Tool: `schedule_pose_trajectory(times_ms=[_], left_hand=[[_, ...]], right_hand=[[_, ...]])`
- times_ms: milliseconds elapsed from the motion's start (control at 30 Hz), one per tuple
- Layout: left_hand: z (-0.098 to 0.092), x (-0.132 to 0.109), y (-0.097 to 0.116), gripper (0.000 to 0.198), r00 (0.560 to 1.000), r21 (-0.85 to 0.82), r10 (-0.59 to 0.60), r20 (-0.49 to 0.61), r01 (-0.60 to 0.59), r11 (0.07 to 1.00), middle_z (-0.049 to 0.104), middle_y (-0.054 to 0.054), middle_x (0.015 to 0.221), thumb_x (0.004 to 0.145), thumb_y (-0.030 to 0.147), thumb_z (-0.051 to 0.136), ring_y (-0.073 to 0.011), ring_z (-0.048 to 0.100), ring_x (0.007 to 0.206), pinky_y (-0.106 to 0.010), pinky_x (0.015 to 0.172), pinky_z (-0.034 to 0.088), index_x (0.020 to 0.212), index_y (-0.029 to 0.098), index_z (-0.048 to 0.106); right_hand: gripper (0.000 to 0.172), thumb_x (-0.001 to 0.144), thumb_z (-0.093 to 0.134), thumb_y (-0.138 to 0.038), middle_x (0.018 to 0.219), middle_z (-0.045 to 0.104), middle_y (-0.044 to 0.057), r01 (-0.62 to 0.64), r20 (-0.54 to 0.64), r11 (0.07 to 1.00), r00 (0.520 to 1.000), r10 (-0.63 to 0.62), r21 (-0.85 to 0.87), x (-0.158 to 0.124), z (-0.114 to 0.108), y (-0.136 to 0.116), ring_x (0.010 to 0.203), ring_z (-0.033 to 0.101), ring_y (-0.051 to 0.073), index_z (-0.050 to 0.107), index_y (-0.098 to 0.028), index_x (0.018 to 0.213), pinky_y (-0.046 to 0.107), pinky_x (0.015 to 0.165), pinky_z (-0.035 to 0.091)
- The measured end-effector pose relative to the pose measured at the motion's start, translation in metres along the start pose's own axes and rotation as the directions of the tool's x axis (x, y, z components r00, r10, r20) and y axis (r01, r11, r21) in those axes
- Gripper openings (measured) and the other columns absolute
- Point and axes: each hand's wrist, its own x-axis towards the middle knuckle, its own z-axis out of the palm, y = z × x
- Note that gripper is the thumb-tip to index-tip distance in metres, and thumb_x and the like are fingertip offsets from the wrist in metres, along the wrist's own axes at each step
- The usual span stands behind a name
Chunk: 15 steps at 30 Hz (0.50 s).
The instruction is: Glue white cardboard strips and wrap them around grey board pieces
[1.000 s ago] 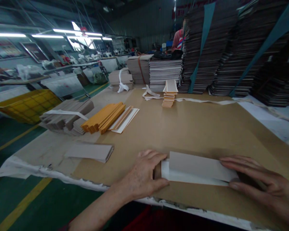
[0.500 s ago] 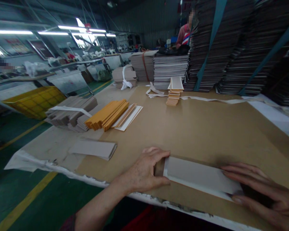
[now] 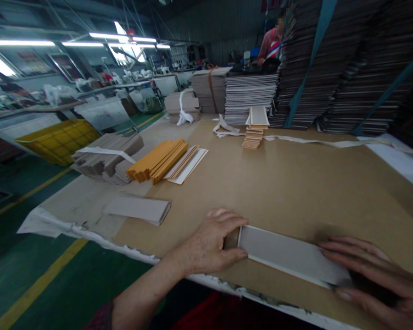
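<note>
Long grey cardboard strip with white borders (image 3: 292, 254) is lying near the ragged white front edge (image 3: 131, 252) of the brown tabletop (image 3: 306, 183). Both hands are grasping it: left hand (image 3: 213, 243) spanning one end, thumb and fingers widely parted, right hand (image 3: 378, 272) half-curled over the other. Brown surface is stretching beyond toward a small orange-edged stack (image 3: 253, 137).

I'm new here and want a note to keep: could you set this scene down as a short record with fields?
Left hand: thumb and fingers at gray card's left end
Right hand: thumb and fingers at its right end
Card: on the table, white along its near edge
Left side: orange strips beside banded gray pieces; thin gray pile nearer
Far side: small stack; tall dark stacks with teal straps
Background: a person in a reddish top
</note>
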Motion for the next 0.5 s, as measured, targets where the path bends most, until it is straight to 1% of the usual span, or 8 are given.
schedule_pose_trajectory(times_ms=[100, 300, 400, 500], left_hand=[[0.0002, 0.0002, 0.0001, 0.054, 1.000, 0.001, 0.009, 0.002, -0.009, 1.000, 0.067, -0.009, 0.126, 0.083, 0.038, 0.077, -0.0270, 0.057, 0.120, -0.048, 0.108, 0.040, 0.131, 0.020, 0.060], [0.0013, 0.0009, -0.0006, 0.052, 1.000, 0.008, 0.021, -0.005, -0.021, 1.000, 0.068, -0.008, 0.125, 0.083, 0.037, 0.077, -0.0268, 0.057, 0.119, -0.048, 0.107, 0.040, 0.130, 0.023, 0.060], [0.0021, 0.0017, -0.0013, 0.049, 0.999, 0.000, 0.035, -0.012, -0.035, 0.999, 0.069, -0.008, 0.124, 0.082, 0.036, 0.078, -0.0272, 0.058, 0.118, -0.049, 0.105, 0.040, 0.126, 0.022, 0.062], [0.0026, 0.0021, -0.0014, 0.044, 0.999, 0.008, 0.052, -0.010, -0.052, 0.999, 0.069, -0.009, 0.123, 0.081, 0.032, 0.079, -0.0272, 0.059, 0.116, -0.049, 0.104, 0.041, 0.122, 0.020, 0.065]], right_hand=[[0.044, 0.091, 0.063, -0.048, 0.142, 0.059, 0.002, -0.001, 0.019, 1.000, 1.000, 0.001, -0.018, -0.0008, 0.0005, 0.0014, 0.134, 0.051, 0.036, 0.060, -0.044, 0.135, 0.064, 0.103, 0.050], [0.042, 0.092, 0.062, -0.047, 0.143, 0.057, 0.004, 0.011, 0.011, 1.000, 1.000, -0.011, -0.006, -0.0010, 0.0010, 0.0012, 0.134, 0.051, 0.036, 0.063, -0.040, 0.134, 0.064, 0.110, 0.044], [0.043, 0.091, 0.063, -0.048, 0.142, 0.059, 0.004, 0.025, 0.011, 0.999, 1.000, -0.025, -0.022, -0.0011, 0.0016, 0.0030, 0.133, 0.052, 0.036, 0.064, -0.039, 0.133, 0.063, 0.108, 0.047], [0.044, 0.091, 0.062, -0.049, 0.142, 0.059, 0.004, 0.042, 0.010, 0.998, 0.999, -0.042, -0.038, -0.0007, 0.0027, 0.0039, 0.133, 0.052, 0.037, 0.063, -0.039, 0.134, 0.062, 0.101, 0.053]])
